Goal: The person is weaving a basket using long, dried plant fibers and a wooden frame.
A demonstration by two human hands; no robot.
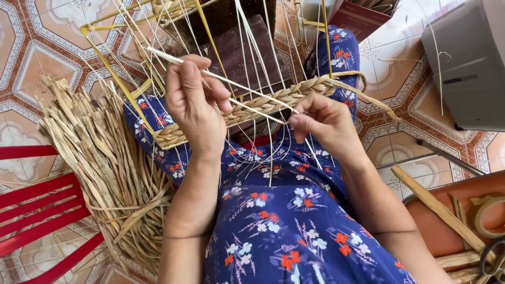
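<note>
Left hand point(195, 102) closed around a pale thin stick point(221, 79), thumb and fingers pinching it just above the braid point(258, 103). Right hand point(323, 118) clenched at the braid's near edge, fingertips pinching the lower end of the same stick together with a few fine strands point(263, 152). Stick slanted across the braid, upper tip up and to the left of it, lower end just below its middle.

Braid itself stretched across the lap from left thigh to right knee, forming the woven rim of a half-made basket, with yellow uprights point(113, 73) rising from it and away. Fine pale strands hanging below the braid over the blue flowered dress point(294, 231).

Judged light and dry: braid firm but bendable, best held at its thick plaited body close to the working spot; loose strands thin, springy, easy to snap or slip, better pinched near their root at the braid than at the free tips. Stick stiff, slender, likely brittle if bent.

Left of the braid, a big bundle of dried straw point(100, 163) on the tiled floor point(31, 58), beside a red chair point(42, 210). Right of the braid, a grey box point(468, 58); below that, a tray point(431, 221) with wooden slats point(442, 210) and a tape roll point(486, 215).
</note>
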